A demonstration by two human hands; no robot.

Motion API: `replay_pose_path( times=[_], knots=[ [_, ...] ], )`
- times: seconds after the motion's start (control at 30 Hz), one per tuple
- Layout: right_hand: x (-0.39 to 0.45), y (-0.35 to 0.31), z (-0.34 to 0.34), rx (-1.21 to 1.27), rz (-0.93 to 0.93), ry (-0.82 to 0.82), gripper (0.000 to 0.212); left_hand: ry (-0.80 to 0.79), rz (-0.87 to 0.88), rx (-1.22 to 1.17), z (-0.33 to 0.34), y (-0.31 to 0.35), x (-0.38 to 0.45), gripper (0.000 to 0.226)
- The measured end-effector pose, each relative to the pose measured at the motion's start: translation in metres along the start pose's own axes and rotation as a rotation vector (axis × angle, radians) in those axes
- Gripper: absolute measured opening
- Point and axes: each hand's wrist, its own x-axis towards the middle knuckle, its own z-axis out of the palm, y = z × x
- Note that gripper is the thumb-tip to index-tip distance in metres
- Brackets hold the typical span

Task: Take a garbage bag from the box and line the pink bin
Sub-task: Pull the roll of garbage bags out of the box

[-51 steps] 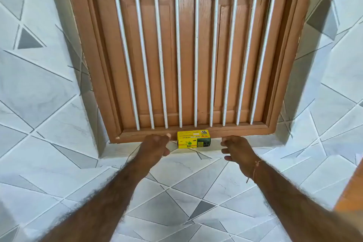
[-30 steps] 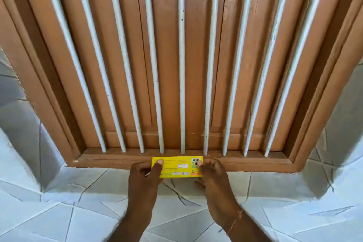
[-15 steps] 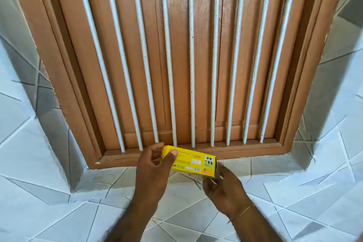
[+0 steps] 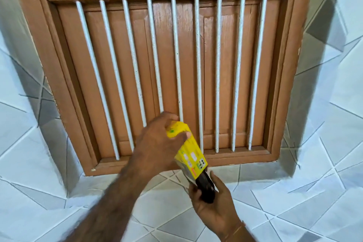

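2 hands are sharing the work: the left hand (image 4: 157, 143) is clamping the tilted yellow box (image 4: 188, 149) while the right hand (image 4: 214, 200), curled beneath, is receiving the black bag roll (image 4: 205, 187). Steady tilting should be avoiding a drop; the pink bin is lying outside view.

My left hand (image 4: 157, 143) grips the upper end of the box (image 4: 188, 149), which tilts down toward my right. My right hand (image 4: 214, 202) sits below and right of it, palm up, under the box's lower end, where the bag roll (image 4: 206, 186) sticks out into my fingers. Behind both hands stands the barred window (image 4: 176, 65), set in the tiled wall (image 4: 324, 143).
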Motion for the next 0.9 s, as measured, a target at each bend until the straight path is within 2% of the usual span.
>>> replay_pose_path(
  times=[0.07, 0.17, 0.2, 0.27, 0.33, 0.4, 0.43, 0.63, 0.7, 0.73, 0.77, 0.8, 0.87, 0.9],
  knots=[
    [-0.007, -0.016, -0.002, -0.052, -0.052, 0.047, 0.057, 0.17, -0.109, -0.121, -0.011, -0.024, 0.008, 0.031],
    [-0.016, -0.046, -0.007, -0.15, -0.182, 0.229, 0.039, 0.403, -0.43, -0.349, -0.018, -0.096, 0.007, 0.031],
    [-0.017, -0.056, -0.009, -0.192, -0.218, 0.263, 0.037, 0.423, -0.553, -0.415, -0.013, -0.122, 0.002, 0.033],
    [-0.021, -0.071, -0.011, -0.281, -0.266, 0.295, 0.023, 0.356, -0.754, -0.496, 0.004, -0.163, -0.008, 0.026],
    [-0.023, -0.078, -0.011, -0.346, -0.29, 0.307, 0.008, 0.336, -0.837, -0.45, 0.024, -0.192, -0.015, 0.028],
    [-0.023, -0.078, -0.01, -0.426, -0.299, 0.313, 0.004, 0.377, -0.8, -0.226, 0.038, -0.208, -0.015, 0.042],
    [-0.023, -0.078, -0.009, -0.471, -0.301, 0.316, 0.003, 0.383, -0.769, -0.09, 0.04, -0.206, -0.015, 0.043],
    [-0.013, -0.065, -0.009, -0.655, -0.314, 0.367, 0.005, 0.316, -0.429, 0.453, 0.043, -0.206, -0.023, 0.024],
    [-0.01, -0.06, -0.007, -0.715, -0.319, 0.382, 0.007, 0.317, -0.213, 0.629, 0.047, -0.199, -0.032, 0.024],
    [-0.008, -0.058, -0.006, -0.756, -0.323, 0.386, 0.008, 0.284, -0.06, 0.641, 0.051, -0.19, -0.038, 0.028],
    [-0.007, -0.057, -0.004, -0.807, -0.328, 0.385, 0.008, 0.205, 0.058, 0.553, 0.056, -0.173, -0.043, 0.034],
    [-0.005, -0.054, -0.001, -0.866, -0.332, 0.378, 0.01, 0.099, 0.097, 0.388, 0.059, -0.156, -0.046, 0.039],
    [-0.002, -0.049, 0.007, -0.987, -0.324, 0.354, 0.016, -0.232, -0.036, 0.043, 0.063, -0.13, -0.044, 0.054],
    [-0.001, -0.045, 0.012, -1.039, -0.312, 0.341, 0.019, -0.409, -0.11, -0.054, 0.066, -0.122, -0.041, 0.065]
  ],
)
